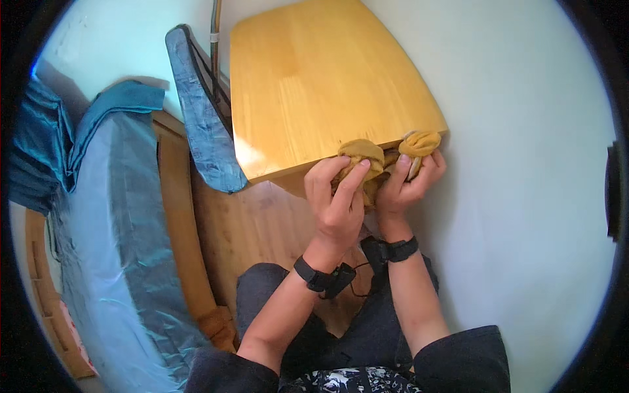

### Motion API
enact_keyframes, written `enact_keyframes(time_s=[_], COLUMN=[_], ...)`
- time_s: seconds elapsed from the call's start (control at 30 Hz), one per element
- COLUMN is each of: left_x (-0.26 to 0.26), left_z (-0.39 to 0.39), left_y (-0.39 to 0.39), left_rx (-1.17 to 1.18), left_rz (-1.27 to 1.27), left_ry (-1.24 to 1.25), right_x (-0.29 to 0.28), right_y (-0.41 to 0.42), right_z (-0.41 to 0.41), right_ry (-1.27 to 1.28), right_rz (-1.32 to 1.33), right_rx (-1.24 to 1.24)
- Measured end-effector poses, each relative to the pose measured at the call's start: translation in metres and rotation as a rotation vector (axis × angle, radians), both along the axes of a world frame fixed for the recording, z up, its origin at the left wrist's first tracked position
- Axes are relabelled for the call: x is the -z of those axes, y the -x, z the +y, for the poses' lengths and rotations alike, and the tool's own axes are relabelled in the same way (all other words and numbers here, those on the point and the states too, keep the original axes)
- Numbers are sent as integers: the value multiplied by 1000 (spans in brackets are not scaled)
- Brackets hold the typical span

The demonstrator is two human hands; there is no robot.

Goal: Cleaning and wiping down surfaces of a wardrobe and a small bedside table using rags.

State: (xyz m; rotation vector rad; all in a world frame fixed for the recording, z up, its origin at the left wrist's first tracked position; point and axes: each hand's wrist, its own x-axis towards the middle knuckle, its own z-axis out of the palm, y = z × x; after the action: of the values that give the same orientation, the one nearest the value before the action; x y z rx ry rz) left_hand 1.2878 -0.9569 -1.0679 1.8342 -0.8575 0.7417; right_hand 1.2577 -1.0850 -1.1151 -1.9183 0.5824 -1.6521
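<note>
A mustard-yellow cloth [372,189] is bunched up in front of the near edge of a wooden table [319,83]. My left hand [334,196] grips one rolled bunch of it, with the thumb and fingers pressed into the folds. My right hand [410,182] pinches another twisted bunch [420,143] near the table's right corner. A narrow whitish strip shows along this right bunch. Between the hands the yellow fabric looks continuous, though my fingers hide part of it. Black straps with small dark devices sit around both wrists.
A white wall [521,186] rises close on the right. Left of the table lean a long blue fabric case [204,113] and a metal pole [214,44]. A bed with a shiny blue-grey cover [132,236] stands at the left. Wooden flooring [255,221] shows below the table.
</note>
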Motion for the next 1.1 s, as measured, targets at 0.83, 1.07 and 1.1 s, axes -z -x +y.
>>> enact_keyframes(time_s=[0.83,1.07,1.1], left_x=[10,7,8], left_z=[108,114,115], left_y=[-41,-44,-45], left_rx=[-266,-262,-244], left_rz=[29,115,156], left_ry=[1,102,142], right_x=[-1,-5,-5], right_y=[-32,-40,-40], right_z=[102,133,134], right_ry=[32,64,77], right_rz=[87,88,95], right_rx=[-218,-377,-386])
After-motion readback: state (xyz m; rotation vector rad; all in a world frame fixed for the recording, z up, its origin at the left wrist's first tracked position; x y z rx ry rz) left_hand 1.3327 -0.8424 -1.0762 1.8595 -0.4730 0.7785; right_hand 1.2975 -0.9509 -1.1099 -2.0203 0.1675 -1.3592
